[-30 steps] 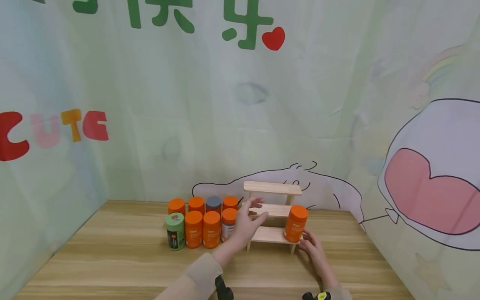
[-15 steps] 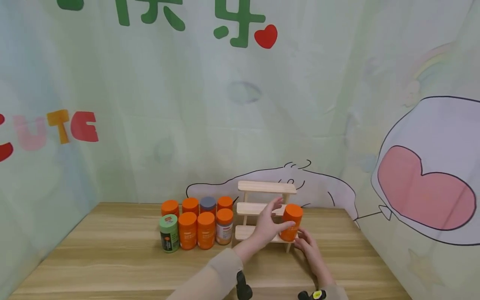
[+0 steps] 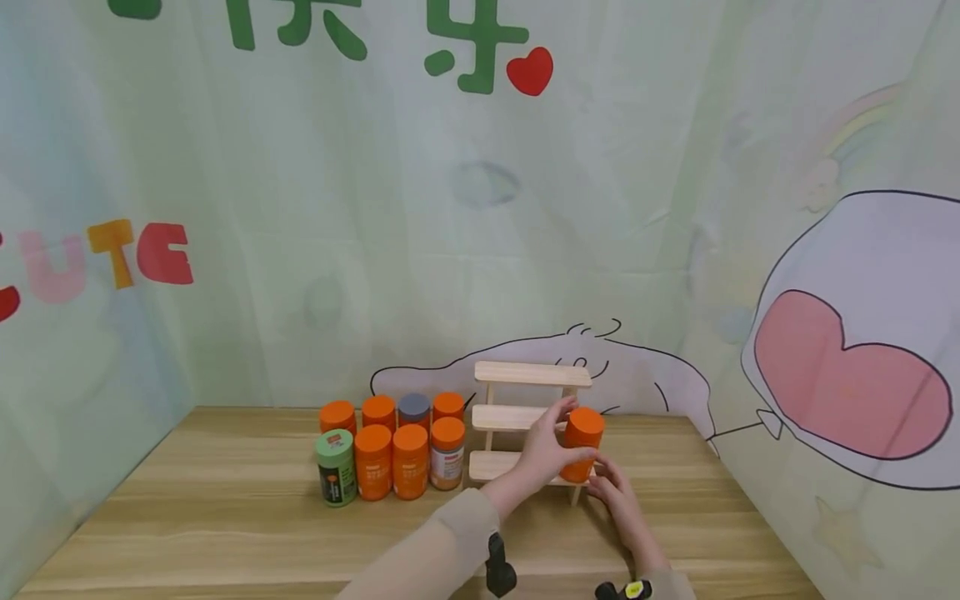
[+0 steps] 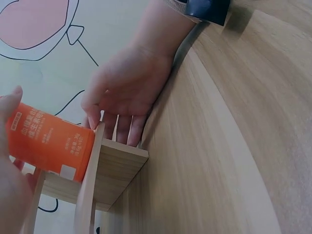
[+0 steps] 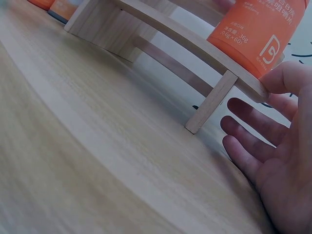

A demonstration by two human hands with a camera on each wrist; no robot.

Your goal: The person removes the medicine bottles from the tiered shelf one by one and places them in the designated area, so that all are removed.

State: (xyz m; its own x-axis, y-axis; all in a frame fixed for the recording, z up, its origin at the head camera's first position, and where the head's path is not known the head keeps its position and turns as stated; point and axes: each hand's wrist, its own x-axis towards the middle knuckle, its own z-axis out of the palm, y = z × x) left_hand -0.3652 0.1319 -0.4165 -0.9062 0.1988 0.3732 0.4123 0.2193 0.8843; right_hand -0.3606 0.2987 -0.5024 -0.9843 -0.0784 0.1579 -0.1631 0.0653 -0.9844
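Observation:
An orange supplement bottle (image 3: 581, 429) stands upright at the right end of the lowest step of a three-tier wooden display rack (image 3: 493, 467). My left hand (image 3: 543, 450) holds this bottle from the left, thumb across its front and fingers behind; in the left wrist view the thumb lies along the orange wall (image 4: 48, 141). At the rack's right end, my right hand (image 3: 624, 502) pinches the corner of the lowest step between thumb and index finger. The right wrist view shows its other fingers (image 5: 253, 122) loosely bent below the step, beside a rack leg (image 5: 212, 102).
Left of the rack, several bottles stand in two rows on the wood-grain table (image 3: 247, 533). Among them are a green bottle (image 3: 337, 471), orange ones (image 3: 410, 467), a clear one with an orange lid (image 3: 447, 458) and one with a grey lid (image 3: 414, 408). A printed curtain (image 3: 337, 208) hangs behind.
My left hand has moved right, from in front of the rack's left side to the orange bottle, and has taken hold of it. The right hand has stayed at the rack's end.

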